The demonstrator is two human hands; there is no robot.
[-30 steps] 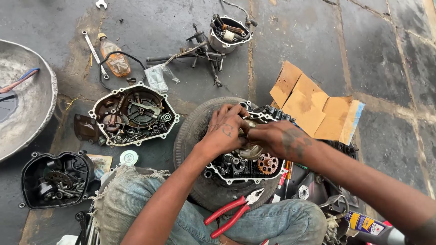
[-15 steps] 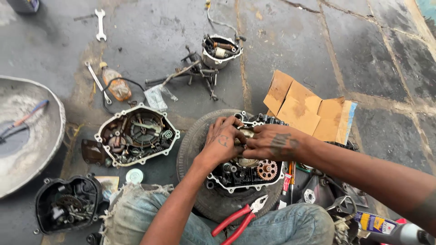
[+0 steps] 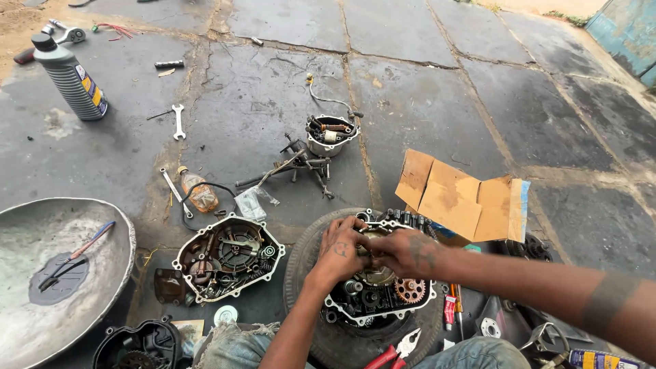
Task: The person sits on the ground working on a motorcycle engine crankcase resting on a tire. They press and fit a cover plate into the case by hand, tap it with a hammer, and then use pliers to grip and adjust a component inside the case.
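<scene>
An open engine crankcase half point(image 3: 383, 297) with gears and an orange sprocket lies on a tyre point(image 3: 307, 273) in front of me. My left hand point(image 3: 339, 247) and my right hand point(image 3: 404, 251) meet over its upper middle, fingers pressed onto a round metal part there. What the fingers grip is hidden by the hands themselves.
A second engine cover point(image 3: 225, 258) lies left of the tyre, a large metal basin point(image 3: 41, 273) further left. Red pliers point(image 3: 393, 355) lie by my knee. Flattened cardboard point(image 3: 465, 198), a small bowl of parts point(image 3: 331, 134), spanners point(image 3: 178, 121), a grey bottle point(image 3: 70, 78) sit around.
The view has tilted up, showing more pavement and the grey bottle. Both hands stay pressed on the same spot of the crankcase, shifting only slightly.
</scene>
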